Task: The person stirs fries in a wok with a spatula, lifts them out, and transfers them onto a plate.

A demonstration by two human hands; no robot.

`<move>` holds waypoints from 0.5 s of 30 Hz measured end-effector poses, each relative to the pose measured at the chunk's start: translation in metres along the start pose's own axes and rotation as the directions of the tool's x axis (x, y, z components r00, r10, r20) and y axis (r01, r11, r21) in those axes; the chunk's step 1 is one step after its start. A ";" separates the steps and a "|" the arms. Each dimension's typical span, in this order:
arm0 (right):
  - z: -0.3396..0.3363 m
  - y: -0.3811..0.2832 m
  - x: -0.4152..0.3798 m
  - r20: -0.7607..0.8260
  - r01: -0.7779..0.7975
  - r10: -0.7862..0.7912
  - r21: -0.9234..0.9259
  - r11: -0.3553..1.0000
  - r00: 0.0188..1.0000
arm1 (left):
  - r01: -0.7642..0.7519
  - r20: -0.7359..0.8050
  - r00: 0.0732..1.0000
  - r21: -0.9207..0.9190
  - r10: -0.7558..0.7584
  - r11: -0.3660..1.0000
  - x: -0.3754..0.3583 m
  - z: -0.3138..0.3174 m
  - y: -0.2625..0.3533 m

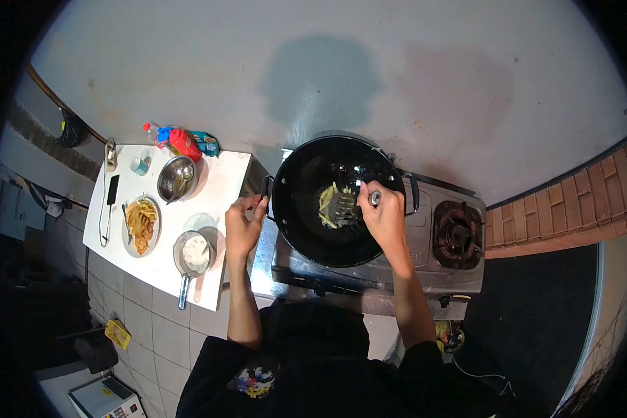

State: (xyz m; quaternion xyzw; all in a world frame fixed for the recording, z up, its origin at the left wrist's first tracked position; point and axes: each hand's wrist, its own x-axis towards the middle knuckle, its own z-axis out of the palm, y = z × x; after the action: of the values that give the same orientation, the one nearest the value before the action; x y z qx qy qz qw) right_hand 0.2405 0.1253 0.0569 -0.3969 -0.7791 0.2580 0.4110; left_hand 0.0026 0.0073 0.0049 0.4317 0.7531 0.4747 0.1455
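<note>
A large black wok with two side handles sits on the gas stove. My right hand is closed round the handle of a slotted spatula, whose head is down in the wok. Pale yellow strips of food lie in the middle of the wok, against and partly under the spatula. At the wok's left handle is my left hand, fingers bent, thumb and fingertips close to that handle; whether they grip it is hard to make out.
A second burner is on the stove's right. On the white table at the left stand a plate of food, a metal bowl, a pan of white powder, a cup, bottles and a phone. The wall rises behind.
</note>
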 end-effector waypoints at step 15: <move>-0.009 0.005 -0.003 -0.020 -0.010 0.010 -0.013 1.000 1.000 | -0.020 0.001 1.000 0.026 0.020 0.999 0.000 -0.002 0.003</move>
State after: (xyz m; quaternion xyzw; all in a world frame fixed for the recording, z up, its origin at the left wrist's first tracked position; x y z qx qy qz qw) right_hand 0.2512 0.1264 0.0565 -0.4060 -0.7747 0.2509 0.4147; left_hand 0.0025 0.0067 0.0083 0.4410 0.7550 0.4660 0.1354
